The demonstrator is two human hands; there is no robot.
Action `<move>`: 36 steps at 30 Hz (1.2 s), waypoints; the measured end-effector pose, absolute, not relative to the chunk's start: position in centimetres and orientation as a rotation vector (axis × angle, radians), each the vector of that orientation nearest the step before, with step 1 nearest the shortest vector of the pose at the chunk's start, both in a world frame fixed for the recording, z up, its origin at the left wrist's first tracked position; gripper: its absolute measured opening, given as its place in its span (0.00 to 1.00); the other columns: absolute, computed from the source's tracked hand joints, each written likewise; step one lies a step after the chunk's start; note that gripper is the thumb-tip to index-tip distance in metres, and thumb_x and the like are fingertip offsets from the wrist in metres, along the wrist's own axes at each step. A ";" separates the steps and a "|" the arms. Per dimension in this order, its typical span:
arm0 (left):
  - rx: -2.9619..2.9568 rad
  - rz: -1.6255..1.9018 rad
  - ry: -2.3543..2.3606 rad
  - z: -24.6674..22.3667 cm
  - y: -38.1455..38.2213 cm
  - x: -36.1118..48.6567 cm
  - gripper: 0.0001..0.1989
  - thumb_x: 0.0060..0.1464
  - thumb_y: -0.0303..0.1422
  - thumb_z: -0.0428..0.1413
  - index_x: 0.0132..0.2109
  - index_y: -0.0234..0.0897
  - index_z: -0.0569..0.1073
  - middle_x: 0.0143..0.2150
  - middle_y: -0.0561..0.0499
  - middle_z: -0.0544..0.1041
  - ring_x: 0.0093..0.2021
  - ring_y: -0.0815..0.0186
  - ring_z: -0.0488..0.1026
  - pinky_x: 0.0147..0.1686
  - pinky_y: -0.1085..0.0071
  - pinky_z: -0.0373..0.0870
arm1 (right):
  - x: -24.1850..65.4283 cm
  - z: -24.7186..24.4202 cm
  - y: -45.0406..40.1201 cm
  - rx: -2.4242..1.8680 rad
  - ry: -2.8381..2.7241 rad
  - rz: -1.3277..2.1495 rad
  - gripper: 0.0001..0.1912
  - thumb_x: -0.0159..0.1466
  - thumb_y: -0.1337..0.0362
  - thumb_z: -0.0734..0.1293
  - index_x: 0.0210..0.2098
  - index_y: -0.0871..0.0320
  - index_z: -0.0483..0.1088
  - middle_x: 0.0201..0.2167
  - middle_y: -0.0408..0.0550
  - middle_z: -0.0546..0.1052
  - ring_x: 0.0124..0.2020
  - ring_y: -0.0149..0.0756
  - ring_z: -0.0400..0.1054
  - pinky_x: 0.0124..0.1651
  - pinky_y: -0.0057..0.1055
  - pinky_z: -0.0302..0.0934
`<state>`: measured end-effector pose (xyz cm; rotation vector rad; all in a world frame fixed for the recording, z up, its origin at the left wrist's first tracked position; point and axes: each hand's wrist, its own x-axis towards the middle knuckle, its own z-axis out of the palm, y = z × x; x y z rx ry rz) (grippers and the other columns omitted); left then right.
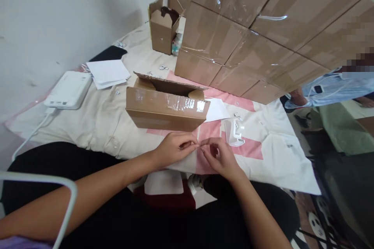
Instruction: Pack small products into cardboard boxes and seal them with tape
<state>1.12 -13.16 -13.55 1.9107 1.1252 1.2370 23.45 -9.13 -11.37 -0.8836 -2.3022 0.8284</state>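
My left hand (178,148) and my right hand (217,154) meet fingertip to fingertip above the near edge of the cloth-covered surface. Both are pinched closed; whatever lies between the fingertips is too small to make out. Just beyond them sits an open cardboard box (166,109) with clear tape along its side. A clear and white plastic piece (234,133) rests on the cloth to the right of my right hand. Behind the box's right end, white paper (216,109) lies partly hidden.
A white power bank (68,89) with a cable and white papers (108,73) lie left. Wrapped cartons (242,35) stand behind, beside a small open box (162,33). Small scraps (163,67) dot the cloth (99,124). A person's sleeve (339,87) shows right.
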 end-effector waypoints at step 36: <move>2.276 0.856 1.582 -3.6 -8.3 -14.6 0.17 0.51 0.47 0.62 0.35 0.38 0.70 0.47 0.47 0.78 0.52 0.54 0.71 0.52 0.60 0.61 | 12.1 -6.2 -0.7 -0.528 -2.666 0.289 0.24 0.75 0.54 0.58 0.66 0.54 0.69 0.67 0.53 0.71 0.72 0.50 0.58 0.73 0.56 0.55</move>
